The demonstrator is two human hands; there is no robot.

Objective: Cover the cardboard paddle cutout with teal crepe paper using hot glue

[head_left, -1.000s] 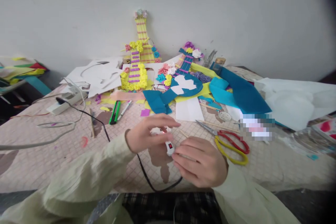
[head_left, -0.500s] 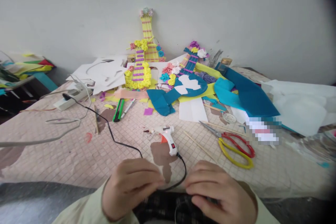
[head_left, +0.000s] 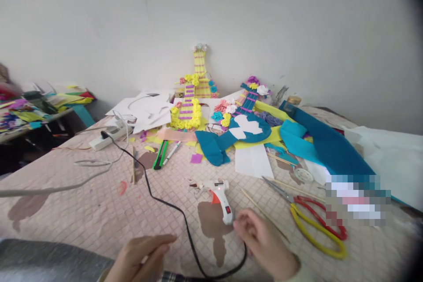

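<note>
White plastic forms the glue gun, which lies on its side on the table at lower centre of the frame; we see our right hand just below and right of it, fingertips loosely curled beside the handle's base, though we cannot tell whether they touch it. Our left hand rests at the lower edge, fingers extended, together and holding nothing, pointing toward the black cord. That cord loops between the two hands and runs up and left to the power strip. Right of the gun lie thin wooden sticks and scissors with red and yellow handles. Farther up, we note a green utility knife, blue felt pieces and a yellow paper guitar propped against the wall.
</note>
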